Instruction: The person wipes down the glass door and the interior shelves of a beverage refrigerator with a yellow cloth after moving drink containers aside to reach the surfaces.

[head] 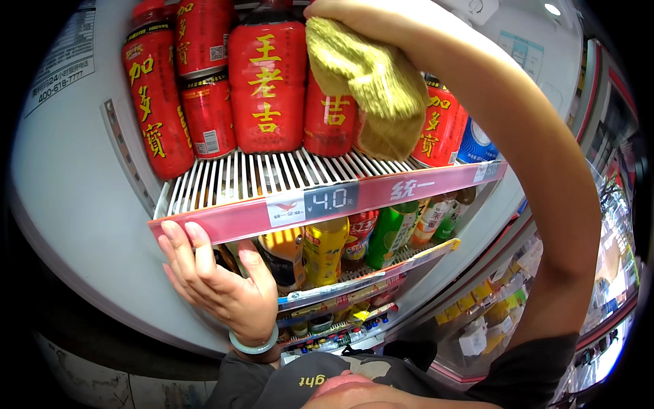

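Observation:
At the top of the view, my right hand [352, 18] grips a yellow-green cloth [365, 76]. The cloth hangs before the red drinks on the upper wire shelf [245, 179], partly covering a red bottle [329, 122]. My fingertips there are partly cut off by the frame's edge. Fingers of my left hand [225, 286] rest against the left end of the pink price strip [230, 222] along this shelf's front. That hand wears a pale bangle [254, 343]. A large red bottle [268, 87] and a red can [209, 117] stand left of the cloth.
A tall red bottle [156, 102] leans beside the cooler's pale side wall [66, 168]. Right of the cloth are a red can [439, 125] and a blue can [477, 143]. Yellow [324, 250] and green bottles [391, 235] fill a lower shelf. Packaged goods [475, 307] lie farther right.

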A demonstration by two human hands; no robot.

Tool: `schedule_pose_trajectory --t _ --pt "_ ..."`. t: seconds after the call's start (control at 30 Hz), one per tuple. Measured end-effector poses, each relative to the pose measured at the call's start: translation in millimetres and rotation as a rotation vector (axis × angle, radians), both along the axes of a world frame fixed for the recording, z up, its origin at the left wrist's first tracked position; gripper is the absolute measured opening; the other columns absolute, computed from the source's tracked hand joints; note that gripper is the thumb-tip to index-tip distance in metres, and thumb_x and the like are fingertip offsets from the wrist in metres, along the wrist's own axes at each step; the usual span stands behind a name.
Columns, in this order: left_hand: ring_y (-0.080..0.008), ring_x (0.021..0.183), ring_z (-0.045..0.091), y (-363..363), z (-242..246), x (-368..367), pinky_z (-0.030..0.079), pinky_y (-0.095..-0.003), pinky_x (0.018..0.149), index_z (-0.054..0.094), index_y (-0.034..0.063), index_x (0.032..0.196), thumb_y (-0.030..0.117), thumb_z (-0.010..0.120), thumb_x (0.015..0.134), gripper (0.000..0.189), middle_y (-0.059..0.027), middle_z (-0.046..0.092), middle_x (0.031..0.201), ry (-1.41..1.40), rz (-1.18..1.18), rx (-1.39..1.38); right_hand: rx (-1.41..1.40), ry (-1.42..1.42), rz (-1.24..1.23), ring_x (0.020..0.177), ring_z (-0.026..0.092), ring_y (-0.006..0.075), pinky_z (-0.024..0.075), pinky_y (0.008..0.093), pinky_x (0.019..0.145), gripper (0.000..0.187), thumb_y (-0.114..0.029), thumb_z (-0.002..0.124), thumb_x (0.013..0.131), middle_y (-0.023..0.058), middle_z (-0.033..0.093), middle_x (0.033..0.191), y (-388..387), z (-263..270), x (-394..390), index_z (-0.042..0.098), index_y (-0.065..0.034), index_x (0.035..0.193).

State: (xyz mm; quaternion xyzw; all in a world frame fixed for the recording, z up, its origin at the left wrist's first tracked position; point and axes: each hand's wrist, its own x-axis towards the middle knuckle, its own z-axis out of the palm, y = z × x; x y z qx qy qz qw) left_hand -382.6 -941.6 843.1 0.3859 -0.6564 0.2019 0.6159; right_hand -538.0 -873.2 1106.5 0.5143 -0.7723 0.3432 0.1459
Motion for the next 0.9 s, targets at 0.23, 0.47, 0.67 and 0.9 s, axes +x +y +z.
schedule_pose_trajectory --t 0.23,0.47,0.67,0.9 --pt "-0.0418 0.140 0.039 0.6 0.9 0.4 0.029 -0.0506 0.117 0.042 -0.0007 0.144 0.002 0.062 0.079 0.069 -0.0209 0.042 0.151 0.048 -0.115 -0.027 0.085 -0.033 0.027 0.092 0.068 0.0269 0.0513 0.0379 0.085 0.057 -0.049 0.067 0.081 0.0191 0.072 0.102 14.7 8.7 11.5 0.072 0.0014 0.108" --pt "-0.0399 0.138 0.043 -3.1 -1.2 3.1 0.032 -0.0524 0.114 0.043 0.0013 0.143 0.010 0.060 0.085 0.061 -0.0194 0.044 0.150 0.028 -0.059 -0.030 -0.527 0.224 0.078 0.096 0.067 0.0282 0.0509 0.0373 0.086 0.056 -0.041 0.071 0.082 0.0181 0.070 0.104 36.7 -53.5 41.9 0.065 0.0074 0.111" --pt "-0.0372 0.138 0.045 -3.6 -1.6 -3.4 0.033 -0.0552 0.111 0.043 0.0038 0.142 0.018 0.060 0.091 0.055 -0.0171 0.045 0.150 0.025 -0.011 -0.032 -0.843 -0.276 0.260 0.090 0.068 0.0145 0.0543 0.0259 0.080 0.044 -0.034 0.069 0.088 0.0072 0.067 0.102 104.0 -80.5 -35.5 0.065 -0.0014 0.118" --pt "-0.0409 0.136 0.045 3.6 5.7 -15.8 0.033 -0.0487 0.113 0.046 -0.0024 0.138 -0.004 0.060 0.075 0.065 -0.0237 0.047 0.146 0.054 -0.049 -0.109 -0.626 0.769 -0.164 0.118 0.060 0.0245 0.0564 0.0339 0.096 0.088 -0.020 0.083 0.075 0.0141 0.049 0.138 246.4 -134.2 -72.4 0.035 -0.0073 0.148"
